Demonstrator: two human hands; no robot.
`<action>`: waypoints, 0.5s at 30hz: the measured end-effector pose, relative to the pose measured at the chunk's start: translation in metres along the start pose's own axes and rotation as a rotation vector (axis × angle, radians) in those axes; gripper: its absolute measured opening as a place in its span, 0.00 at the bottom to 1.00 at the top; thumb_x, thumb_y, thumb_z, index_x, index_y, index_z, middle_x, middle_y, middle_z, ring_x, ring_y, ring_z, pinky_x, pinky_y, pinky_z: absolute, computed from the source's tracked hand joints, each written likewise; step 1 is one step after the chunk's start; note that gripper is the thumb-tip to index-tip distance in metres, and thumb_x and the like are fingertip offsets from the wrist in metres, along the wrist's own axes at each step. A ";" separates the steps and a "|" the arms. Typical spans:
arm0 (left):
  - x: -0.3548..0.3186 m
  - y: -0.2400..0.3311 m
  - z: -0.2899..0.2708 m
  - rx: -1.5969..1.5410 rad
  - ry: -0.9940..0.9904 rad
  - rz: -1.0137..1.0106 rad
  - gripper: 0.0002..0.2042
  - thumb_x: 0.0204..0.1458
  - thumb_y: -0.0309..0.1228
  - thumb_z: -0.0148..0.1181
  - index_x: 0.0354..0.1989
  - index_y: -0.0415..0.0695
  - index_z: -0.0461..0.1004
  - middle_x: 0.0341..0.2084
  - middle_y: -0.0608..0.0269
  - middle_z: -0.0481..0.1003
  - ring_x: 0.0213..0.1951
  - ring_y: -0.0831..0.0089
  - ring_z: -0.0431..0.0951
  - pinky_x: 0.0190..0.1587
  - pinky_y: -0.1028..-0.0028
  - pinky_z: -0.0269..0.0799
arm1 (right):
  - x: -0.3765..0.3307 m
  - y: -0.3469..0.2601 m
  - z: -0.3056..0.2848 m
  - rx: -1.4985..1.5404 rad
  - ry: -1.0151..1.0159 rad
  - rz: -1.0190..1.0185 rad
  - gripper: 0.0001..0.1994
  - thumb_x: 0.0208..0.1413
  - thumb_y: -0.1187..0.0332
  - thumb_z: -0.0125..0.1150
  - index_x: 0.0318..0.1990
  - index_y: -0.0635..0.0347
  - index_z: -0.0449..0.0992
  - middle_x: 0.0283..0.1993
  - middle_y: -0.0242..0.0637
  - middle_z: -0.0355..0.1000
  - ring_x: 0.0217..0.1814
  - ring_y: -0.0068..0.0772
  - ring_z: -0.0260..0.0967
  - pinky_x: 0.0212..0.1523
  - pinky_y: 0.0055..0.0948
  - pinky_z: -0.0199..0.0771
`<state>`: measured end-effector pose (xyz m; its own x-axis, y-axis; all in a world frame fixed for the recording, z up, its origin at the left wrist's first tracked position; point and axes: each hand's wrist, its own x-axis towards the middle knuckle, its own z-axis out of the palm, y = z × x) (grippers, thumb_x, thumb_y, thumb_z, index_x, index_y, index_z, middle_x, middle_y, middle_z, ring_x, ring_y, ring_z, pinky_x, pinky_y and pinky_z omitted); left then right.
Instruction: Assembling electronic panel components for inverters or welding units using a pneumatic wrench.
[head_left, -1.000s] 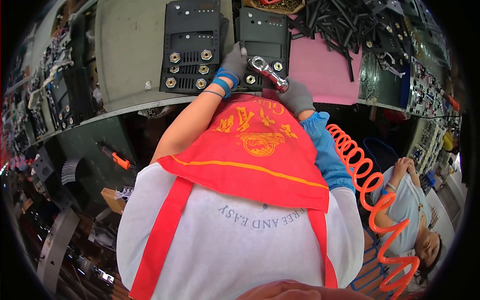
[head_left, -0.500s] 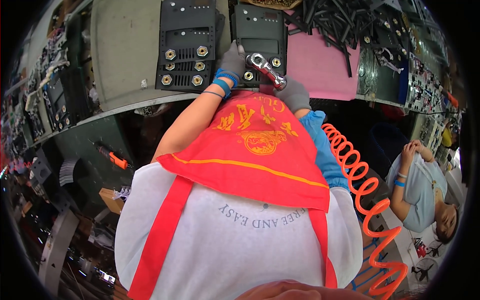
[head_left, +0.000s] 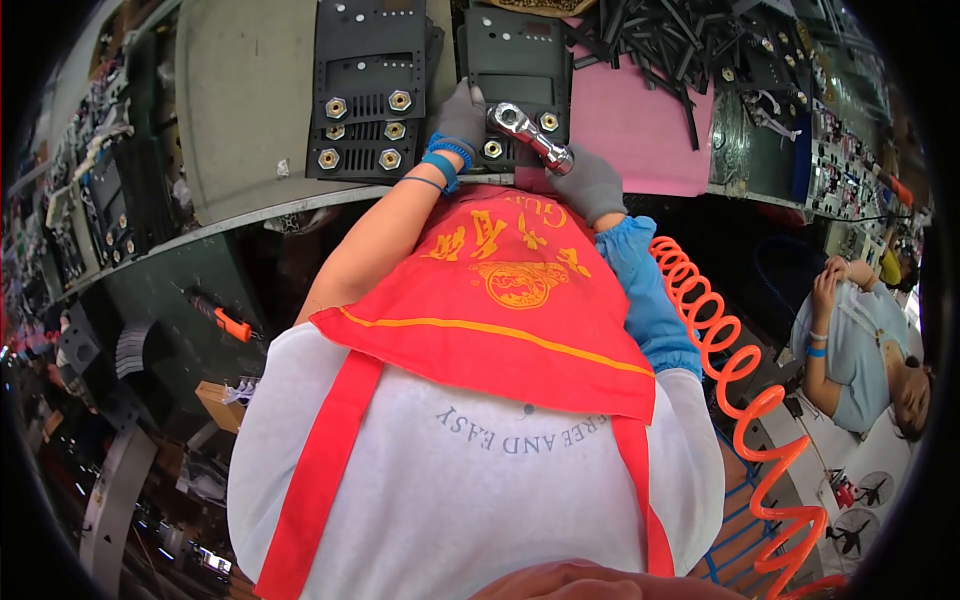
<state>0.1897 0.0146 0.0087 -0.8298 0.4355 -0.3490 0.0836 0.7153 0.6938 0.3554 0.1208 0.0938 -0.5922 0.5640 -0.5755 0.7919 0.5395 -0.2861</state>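
Observation:
My right hand (head_left: 590,185), in a grey glove, is closed round the handle of a silver ratchet wrench (head_left: 535,138). The wrench's round head lies over the lower left part of a black panel (head_left: 512,62), covering whatever is beneath it. Brass nuts (head_left: 548,121) show uncovered on the same panel, to the right of and below the wrench head. My left hand (head_left: 462,115), also gloved, grips the panel's left edge beside the wrench head; its fingertips are partly hidden. Just left of it, several similar black panels (head_left: 368,75) with brass nuts lie overlapped.
Loose black strips (head_left: 665,45) are heaped at the back right, partly on a pink sheet (head_left: 640,130). An orange coiled hose (head_left: 735,350) hangs beside my right arm. A seated person (head_left: 850,335) is at the far right. An orange-handled tool (head_left: 232,324) is at the left.
The wrench and both hands keep nearly the same places on the panel. The whole view has shifted slightly, and the orange hose and the person at the right appear a little displaced.

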 end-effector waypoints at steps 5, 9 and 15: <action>0.011 0.006 -0.011 0.245 -0.130 0.013 0.19 0.59 0.45 0.42 0.41 0.40 0.70 0.32 0.43 0.76 0.38 0.45 0.77 0.42 0.52 0.71 | -0.033 0.029 -0.012 -0.006 0.046 0.010 0.16 0.48 0.53 0.57 0.37 0.55 0.72 0.34 0.47 0.74 0.39 0.53 0.72 0.38 0.46 0.71; 0.015 0.026 -0.019 0.519 -0.228 0.051 0.20 0.56 0.47 0.47 0.41 0.42 0.71 0.33 0.47 0.78 0.40 0.51 0.78 0.42 0.56 0.72 | -0.041 0.062 0.000 -0.088 0.036 0.134 0.17 0.47 0.52 0.58 0.38 0.55 0.70 0.33 0.48 0.74 0.38 0.54 0.72 0.38 0.47 0.71; 0.032 0.010 -0.001 0.333 -0.174 -0.049 0.19 0.51 0.43 0.50 0.44 0.40 0.70 0.37 0.43 0.76 0.42 0.47 0.77 0.45 0.57 0.72 | -0.041 0.067 0.019 -0.123 -0.018 0.215 0.16 0.46 0.56 0.58 0.40 0.53 0.70 0.34 0.46 0.75 0.39 0.52 0.73 0.38 0.47 0.71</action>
<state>0.1630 0.0350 0.0050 -0.7336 0.4619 -0.4985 0.2442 0.8637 0.4410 0.4354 0.1219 0.0842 -0.4087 0.6631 -0.6271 0.8745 0.4812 -0.0611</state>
